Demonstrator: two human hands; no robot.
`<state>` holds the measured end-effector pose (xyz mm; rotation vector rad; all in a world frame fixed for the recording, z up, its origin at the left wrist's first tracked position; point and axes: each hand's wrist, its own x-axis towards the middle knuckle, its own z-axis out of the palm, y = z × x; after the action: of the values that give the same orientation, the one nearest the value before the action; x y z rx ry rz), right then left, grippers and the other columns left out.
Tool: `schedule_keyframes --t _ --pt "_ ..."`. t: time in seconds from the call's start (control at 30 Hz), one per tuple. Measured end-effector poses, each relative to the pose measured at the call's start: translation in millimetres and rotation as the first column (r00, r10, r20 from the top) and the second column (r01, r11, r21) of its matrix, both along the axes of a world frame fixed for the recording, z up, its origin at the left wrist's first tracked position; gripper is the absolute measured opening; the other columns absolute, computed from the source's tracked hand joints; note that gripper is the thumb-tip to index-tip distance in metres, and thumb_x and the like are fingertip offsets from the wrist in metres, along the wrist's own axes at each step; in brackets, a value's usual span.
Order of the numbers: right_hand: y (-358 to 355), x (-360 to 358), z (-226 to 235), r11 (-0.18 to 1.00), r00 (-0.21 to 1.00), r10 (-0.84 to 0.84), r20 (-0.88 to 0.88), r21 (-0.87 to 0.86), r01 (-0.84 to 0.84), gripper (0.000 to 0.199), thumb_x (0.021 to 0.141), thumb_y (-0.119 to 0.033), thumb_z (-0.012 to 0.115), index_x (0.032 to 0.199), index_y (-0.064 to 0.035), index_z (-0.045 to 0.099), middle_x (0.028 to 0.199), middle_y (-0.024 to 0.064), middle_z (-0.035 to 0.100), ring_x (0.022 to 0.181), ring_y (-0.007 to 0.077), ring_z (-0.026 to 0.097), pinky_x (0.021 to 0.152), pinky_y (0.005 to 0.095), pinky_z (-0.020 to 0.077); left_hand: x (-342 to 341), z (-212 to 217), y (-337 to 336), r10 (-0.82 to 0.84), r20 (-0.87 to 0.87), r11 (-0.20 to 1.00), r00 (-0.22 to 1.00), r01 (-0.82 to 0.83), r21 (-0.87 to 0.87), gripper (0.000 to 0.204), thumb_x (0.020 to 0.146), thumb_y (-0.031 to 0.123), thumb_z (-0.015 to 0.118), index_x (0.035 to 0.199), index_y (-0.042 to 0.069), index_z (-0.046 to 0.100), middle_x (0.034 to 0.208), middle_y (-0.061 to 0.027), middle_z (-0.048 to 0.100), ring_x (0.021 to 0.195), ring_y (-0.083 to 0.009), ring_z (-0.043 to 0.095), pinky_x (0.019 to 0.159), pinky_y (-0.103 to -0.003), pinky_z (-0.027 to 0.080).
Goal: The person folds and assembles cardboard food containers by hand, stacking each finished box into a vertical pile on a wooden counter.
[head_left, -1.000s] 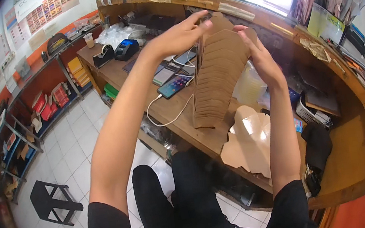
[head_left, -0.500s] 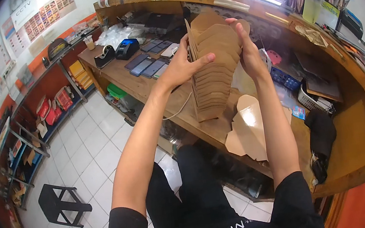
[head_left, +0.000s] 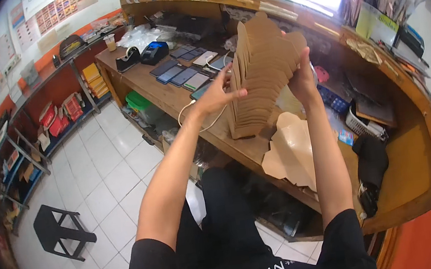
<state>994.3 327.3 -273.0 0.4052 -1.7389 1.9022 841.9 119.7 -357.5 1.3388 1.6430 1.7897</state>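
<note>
1. A thick stack of flat brown cardboard box blanks [head_left: 262,74] is held upright, with its lower end resting on the wooden counter [head_left: 167,94], in front of the person.
2. The left hand [head_left: 217,95] is pressed against the stack's left face, with fingers [head_left: 229,73] spread and laid flat on the edges rather than closed around it.
3. The right hand [head_left: 301,77] is clasped on the right edge, with fingers curled narrowly over the blanks.
4. Handling is judged as follows: each blank is light and stiff, but the stack is loose and likely to fan or slide apart; moderate weight as a whole. Hold is best taken by squeezing both broad sides, low and mid-height.
5. A single unfolded blank [head_left: 289,152] lies on the near counter edge, just right of the stack.
6. Against the frame half a second earlier, the stack appears slightly more upright and both hands sit a little higher on it; the single blank has not moved.
</note>
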Motion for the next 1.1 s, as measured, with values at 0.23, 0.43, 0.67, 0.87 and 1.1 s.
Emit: schedule_keyframes --t 0.23,0.43,0.67,0.87,1.1 --pt "13 -4 -22 0.979 0.995 0.084 -0.049 -0.181 -0.092 0.101 0.093 -0.086 0.045 0.161 -0.0112 0.042 0.153 0.007 0.056 0.137 0.0227 0.056 0.112 0.042 0.049 42 6 -20 0.052 -0.04 0.998 0.998 -0.05 0.049 0.127 0.077 0.039 0.096 0.167 -0.003 0.016 0.164 -0.0214 0.037 0.149 -0.0308 0.042 0.125 -0.042 0.034" --pt "26 -4 -44 0.955 0.971 0.213 -0.108 -0.185 -0.23 0.103 0.092 -0.082 0.056 0.164 -0.0108 0.034 0.155 0.0075 0.051 0.141 0.0249 0.05 0.118 0.0425 0.041 46 10 -25 -0.005 -0.073 0.999 0.997 0.008 0.039 0.122 0.086 0.046 0.088 0.169 0.002 0.01 0.168 -0.0222 0.031 0.153 -0.0326 0.037 0.126 -0.046 0.03" --pt "17 -4 -26 0.963 0.999 -0.048 -0.002 0.264 0.047 0.125 0.075 -0.038 0.097 0.165 -0.0008 0.019 0.16 0.0179 0.041 0.146 0.0302 0.043 0.123 0.0443 0.0338 22 -23 -18 0.011 -0.024 1.0 1.0 -0.011 -0.003 0.117 0.09 0.045 0.084 0.17 0.005 0.009 0.169 -0.0214 0.032 0.155 -0.0334 0.036 0.126 -0.044 0.031" --pt "25 3 -28 0.945 0.989 -0.089 0.121 0.324 0.045 0.121 0.077 -0.024 0.095 0.166 -0.0091 0.014 0.162 0.0189 0.041 0.151 0.03 0.04 0.124 0.0447 0.031 38 -21 -6 0.013 0.016 0.997 1.0 -0.012 -0.071 0.127 0.083 0.038 0.092 0.17 0.005 0.007 0.167 -0.0228 0.032 0.153 -0.0358 0.037 0.125 -0.046 0.032" --pt "32 18 -39 0.938 0.991 -0.057 0.122 0.346 0.011 0.136 0.071 -0.027 0.099 0.168 -0.0077 0.006 0.166 0.0178 0.035 0.153 0.0313 0.037 0.125 0.0458 0.0297 37 -31 0 0.026 -0.096 0.998 0.995 -0.032 -0.056 0.14 0.071 0.027 0.101 0.169 0.004 0.003 0.163 -0.0219 0.037 0.151 -0.0325 0.041 0.124 -0.046 0.034"
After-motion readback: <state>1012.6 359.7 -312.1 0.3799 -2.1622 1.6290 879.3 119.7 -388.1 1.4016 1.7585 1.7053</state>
